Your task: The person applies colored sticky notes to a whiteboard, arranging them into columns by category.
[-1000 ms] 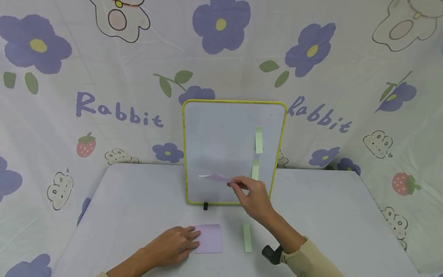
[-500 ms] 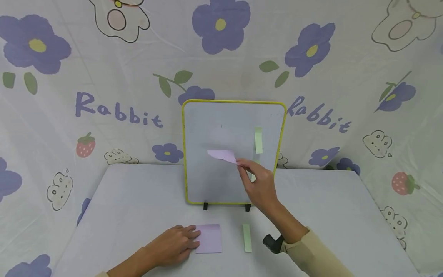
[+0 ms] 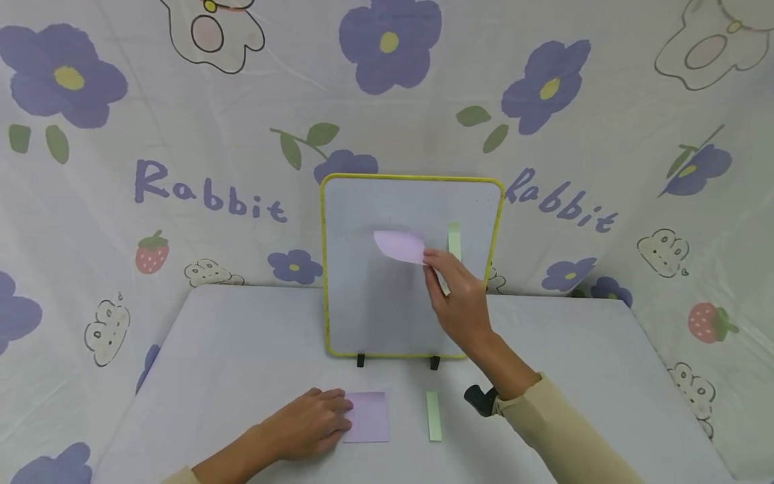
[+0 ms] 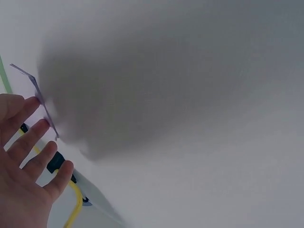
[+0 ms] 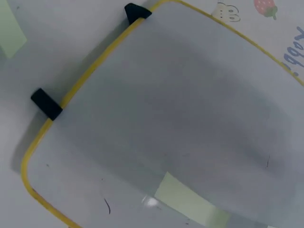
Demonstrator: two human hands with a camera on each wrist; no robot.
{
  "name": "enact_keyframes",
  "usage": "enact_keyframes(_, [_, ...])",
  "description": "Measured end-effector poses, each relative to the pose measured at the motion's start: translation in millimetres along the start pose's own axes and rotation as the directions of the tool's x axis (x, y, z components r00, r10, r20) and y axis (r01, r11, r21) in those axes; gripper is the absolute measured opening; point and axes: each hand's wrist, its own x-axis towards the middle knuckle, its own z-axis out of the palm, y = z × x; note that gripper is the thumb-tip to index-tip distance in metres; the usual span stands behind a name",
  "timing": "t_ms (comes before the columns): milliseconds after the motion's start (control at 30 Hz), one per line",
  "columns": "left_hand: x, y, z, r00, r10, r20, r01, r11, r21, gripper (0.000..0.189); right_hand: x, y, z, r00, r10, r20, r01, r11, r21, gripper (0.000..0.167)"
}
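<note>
My right hand (image 3: 462, 299) pinches one edge of a curled lilac sticky note (image 3: 399, 246) between thumb and fingers, in front of the upper middle of a yellow-rimmed whiteboard (image 3: 363, 309). The note's free end points left. Down on the table, my left hand (image 3: 314, 423) rests with its fingertips on the left edge of a lilac sticky-note pad (image 3: 370, 418). In the left wrist view, the left fingers (image 4: 31, 142) are spread against that pad's side. The right hand itself does not show in the right wrist view.
On the board's right side is a pale green paper strip (image 3: 454, 238); a lower one (image 5: 192, 202) is mostly behind my right hand in the head view. A narrow green pad (image 3: 433, 417) lies right of the lilac pad. Black feet (image 3: 361, 361) support the board.
My right hand has risen and shifted slightly right, carrying the sticky note from low on the board to its upper middle. My left hand has stayed on the pad.
</note>
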Motion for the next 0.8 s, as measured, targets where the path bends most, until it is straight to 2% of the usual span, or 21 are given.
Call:
enact_keyframes(133, [5.4,-0.4,-5.0,0.998,-0.033,0.051,0.034,0.999,-0.021,0.016,2.7,4.2,-0.7,1.0,-0.012,-0.001,0.012,0.999,-0.05,0.013])
enact_keyframes(233, [10.7,-1.2,-11.7,0.997,-0.05,0.051,0.052,0.998,-0.044,0.015,5.3,5.3,-1.6,1.0,-0.006,-0.004,0.006,0.998,-0.068,0.014])
enact_keyframes(333, [19.0,-4.7,-22.8,0.997,-0.074,0.017,0.075,0.994,-0.074,0.016,8.7,4.6,-1.4,1.0,0.018,-0.004,-0.018,0.997,-0.07,0.016])
enact_keyframes(500, [40.0,-19.3,-53.7,0.989,-0.102,-0.11,0.09,0.989,-0.116,0.019,13.4,3.5,2.1,0.999,0.04,-0.005,-0.04,0.996,-0.08,0.017])
enact_keyframes(567, [48.5,-26.4,-68.8,0.977,-0.111,-0.18,0.09,0.989,-0.12,0.018,14.1,3.7,4.1,0.999,0.045,0.0,-0.045,0.995,-0.084,0.017])
enact_keyframes(667, [58.3,-37.0,-90.2,0.949,-0.14,-0.282,0.109,0.986,-0.124,0.017,14.2,4.2,6.4,0.998,0.054,0.014,-0.052,0.994,-0.097,0.016])
enact_keyframes(733, [63.2,-43.9,-101.1,0.923,-0.164,-0.349,0.125,0.983,-0.131,0.016,13.5,4.5,7.9,0.998,0.062,0.019,-0.059,0.993,-0.106,0.016])
enact_keyframes(800, [66.7,-50.1,-108.7,0.887,-0.197,-0.417,0.148,0.978,-0.145,0.017,12.6,4.4,9.1,0.998,0.069,0.015,-0.067,0.992,-0.109,0.016])
